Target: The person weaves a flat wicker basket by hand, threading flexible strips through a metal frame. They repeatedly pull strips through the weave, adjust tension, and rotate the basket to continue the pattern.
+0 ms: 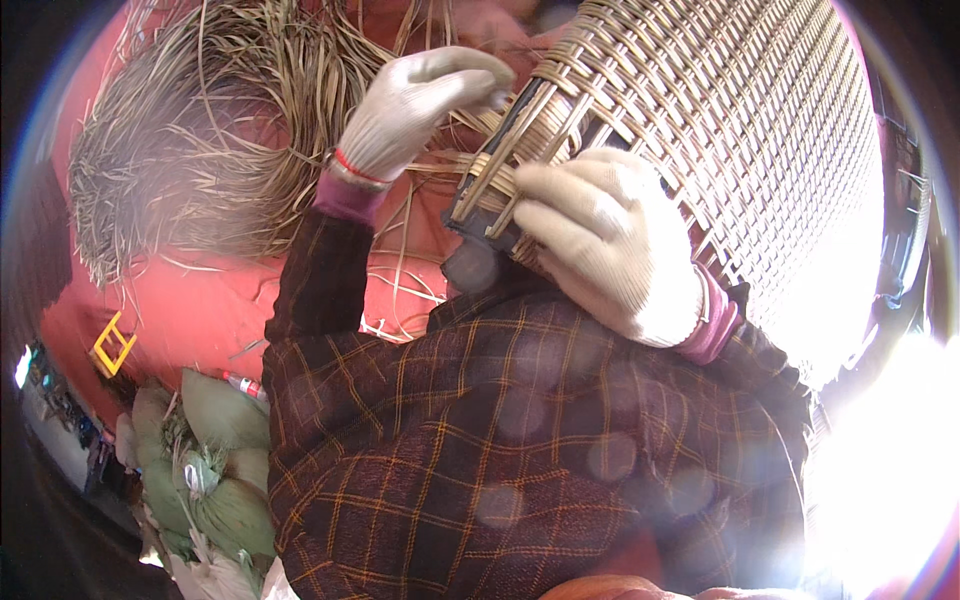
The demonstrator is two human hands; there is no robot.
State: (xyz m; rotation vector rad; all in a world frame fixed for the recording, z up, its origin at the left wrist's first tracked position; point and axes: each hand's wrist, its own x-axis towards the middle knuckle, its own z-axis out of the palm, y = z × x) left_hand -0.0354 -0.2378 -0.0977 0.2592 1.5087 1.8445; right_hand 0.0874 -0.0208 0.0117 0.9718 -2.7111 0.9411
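Observation:
A large woven wicker panel point(700, 110) in tan and brown strands fills the upper right, on a dark frame whose corner points toward my body. My right hand point(610, 240), in a white knit glove, is closed at this corner. Its fingers curl against the wrapped strands point(520, 150); the fingertips are partly hidden. My left hand point(420, 105), gloved too, is raised just left of the panel's edge. Its fingers are bent and pinched toward the frame, slightly blurred, and what they hold is hard to see. Loose strands run below and beside it.
A big bundle of loose weaving strands point(230, 130) lies on the red surface point(200, 310) at the upper left. Further down are a yellow plastic frame point(113, 345), green sacks point(230, 490) and a red-and-white bottle-like object point(243, 385). Strong glare covers the lower right.

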